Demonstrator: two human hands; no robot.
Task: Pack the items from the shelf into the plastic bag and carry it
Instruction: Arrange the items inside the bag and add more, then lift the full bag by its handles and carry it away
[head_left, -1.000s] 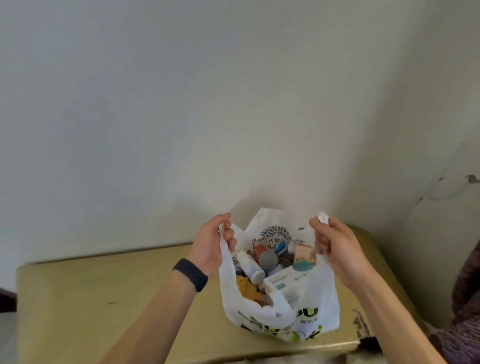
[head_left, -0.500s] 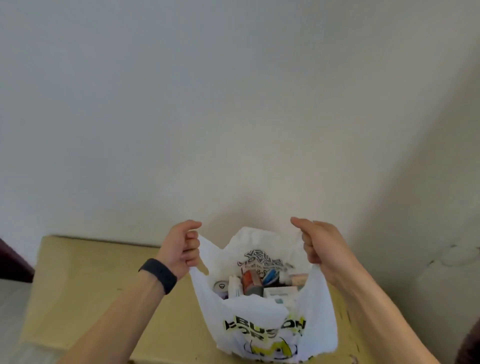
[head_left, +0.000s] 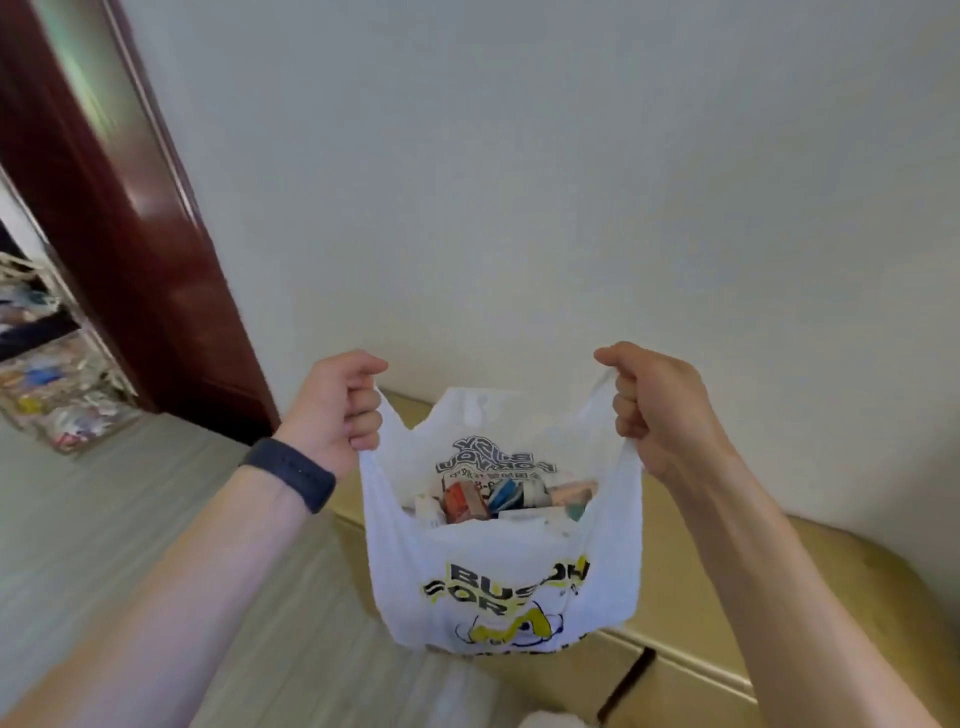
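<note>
- My left hand (head_left: 337, 410) is fisted tight around the left handle of the plastic bag (head_left: 498, 577), fingers curled over the loop so you can barely see it.
- My right hand (head_left: 654, 410) has the same clenched grip on the right handle, with that strap stretched up into my fist.
- The bag hangs straight down between the two grips, below my knuckles, mouth pulled wide open toward me.
- Inside it sits a jumble of small items (head_left: 498, 501): some bottles and boxes, one reddish, one with blue on it. Too blurry to name them properly.
- The front of the bag has black and yellow lettering, and the bottom looks clear of any surface.
- Behind and below the bag is the tan shelf (head_left: 831, 587) running along the white wall (head_left: 519, 182).
- There's a dark band (head_left: 291, 475) on my left wrist.
- Off to the left is a dark red door frame (head_left: 130, 234), with pale floor (head_left: 104, 519) under my left arm.
</note>
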